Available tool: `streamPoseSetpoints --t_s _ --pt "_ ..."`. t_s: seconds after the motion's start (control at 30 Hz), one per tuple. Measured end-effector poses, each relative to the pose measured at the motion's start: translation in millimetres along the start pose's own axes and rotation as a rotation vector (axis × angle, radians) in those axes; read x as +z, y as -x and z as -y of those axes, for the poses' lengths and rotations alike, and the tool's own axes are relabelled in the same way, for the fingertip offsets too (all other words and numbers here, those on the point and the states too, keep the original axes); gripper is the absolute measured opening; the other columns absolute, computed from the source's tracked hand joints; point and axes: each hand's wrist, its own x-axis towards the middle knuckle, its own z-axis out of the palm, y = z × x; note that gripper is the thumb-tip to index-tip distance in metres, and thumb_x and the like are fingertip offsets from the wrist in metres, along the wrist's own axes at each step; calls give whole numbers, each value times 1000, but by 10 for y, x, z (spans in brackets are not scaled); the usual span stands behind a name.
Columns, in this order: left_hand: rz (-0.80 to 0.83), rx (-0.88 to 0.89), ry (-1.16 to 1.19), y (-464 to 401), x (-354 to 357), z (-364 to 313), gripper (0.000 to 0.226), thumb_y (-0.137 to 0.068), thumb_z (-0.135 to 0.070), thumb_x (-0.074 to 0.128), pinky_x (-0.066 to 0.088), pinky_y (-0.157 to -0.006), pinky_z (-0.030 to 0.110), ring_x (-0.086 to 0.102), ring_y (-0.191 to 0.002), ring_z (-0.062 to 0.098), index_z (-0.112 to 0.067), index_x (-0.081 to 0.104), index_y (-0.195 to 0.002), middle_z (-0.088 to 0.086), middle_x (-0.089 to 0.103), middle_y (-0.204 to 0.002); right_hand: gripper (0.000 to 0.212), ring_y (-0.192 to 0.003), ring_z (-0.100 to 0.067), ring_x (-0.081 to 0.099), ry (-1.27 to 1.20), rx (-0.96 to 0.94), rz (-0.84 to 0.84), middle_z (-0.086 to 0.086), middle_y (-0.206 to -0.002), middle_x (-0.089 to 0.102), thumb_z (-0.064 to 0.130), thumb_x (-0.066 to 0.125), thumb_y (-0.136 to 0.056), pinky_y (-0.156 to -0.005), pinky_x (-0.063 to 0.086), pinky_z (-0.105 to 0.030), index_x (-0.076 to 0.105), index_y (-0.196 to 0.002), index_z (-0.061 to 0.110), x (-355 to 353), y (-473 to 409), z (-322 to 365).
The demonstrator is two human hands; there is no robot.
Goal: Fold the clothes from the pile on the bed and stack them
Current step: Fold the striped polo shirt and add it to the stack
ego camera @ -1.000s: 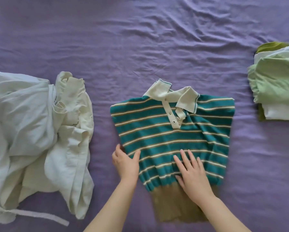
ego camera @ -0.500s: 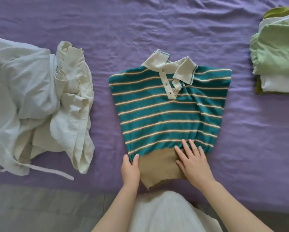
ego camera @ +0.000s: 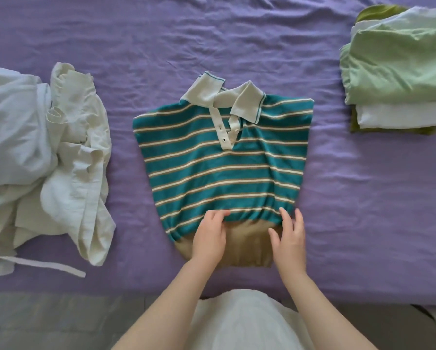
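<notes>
Left hand [ego camera: 209, 238] at about 6 o'clock in the head view, palm down on the tan ribbed hem band [ego camera: 247, 246], fingers [ego camera: 218, 214] bent at the line where tan meets teal; whether pinching cloth or only pressing, cannot tell. Right hand [ego camera: 288, 242] just to its 3 o'clock, fingers [ego camera: 285, 215] straight and slightly spread, laid flat at the hem's right corner, gripping nothing.

Under both hands: teal knit polo shirt with cream and tan stripes [ego camera: 222, 168], front up, sleeves tucked out of sight, cream collar [ego camera: 222, 96] toward 12 o'clock, button placket below it. Centred on the purple-sheeted bed [ego camera: 237, 34], near the 6 o'clock edge.

Judged soft, light and limp, a little stretchy; no stiffness to hold a crease, so likely to sag or bunch when lifted from one point. Fine gathers already visible along the teal edge by the fingers. Best taken at the two hem corners together, thumbs under, then carried up toward the collar for a halving fold. Ribbed band looks thicker, a firmer grip than the body knit.

No true containers. At 9 o'clock, a rumpled pile of white and pale blue garments [ego camera: 42, 162], a loose white strap [ego camera: 47, 265] trailing toward 7 o'clock. At 2 o'clock, well apart from the polo, a folded stack [ego camera: 398, 69]: pale green piece on top, white below, olive green at the bottom.
</notes>
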Motion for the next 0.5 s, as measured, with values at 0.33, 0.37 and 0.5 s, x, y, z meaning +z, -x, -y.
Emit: streamPoseSetpoints --t_s 0.33,0.37,0.5 --pt "262 292 -794 -378 289 -155 93 -91 -36 59 2 -111 64 -21 -143 36 -34 -14 -148 9 -25 -156 50 -90 -21 53 -57 52 11 -7 -116 46 9 51 -93 -68 42 -30 39 -141 16 -16 -116 -44" --pt "297 285 -802 -385 271 -148 93 -91 -40 58 2 -110 65 -22 -142 36 -35 -16 -147 9 -26 -155 51 -90 -23 54 9 107 18 -8 -118 44 10 50 -93 -66 40 -29 38 -142 16 -38 -96 -96" --pt "354 290 -795 -391 203 -227 90 -90 -44 58 -3 -111 63 -18 -144 36 -34 -10 -149 9 -22 -156 53 -115 -28 48 208 106 13 -11 -134 41 9 61 -85 -86 45 -40 48 -136 15 -136 -62 -147"
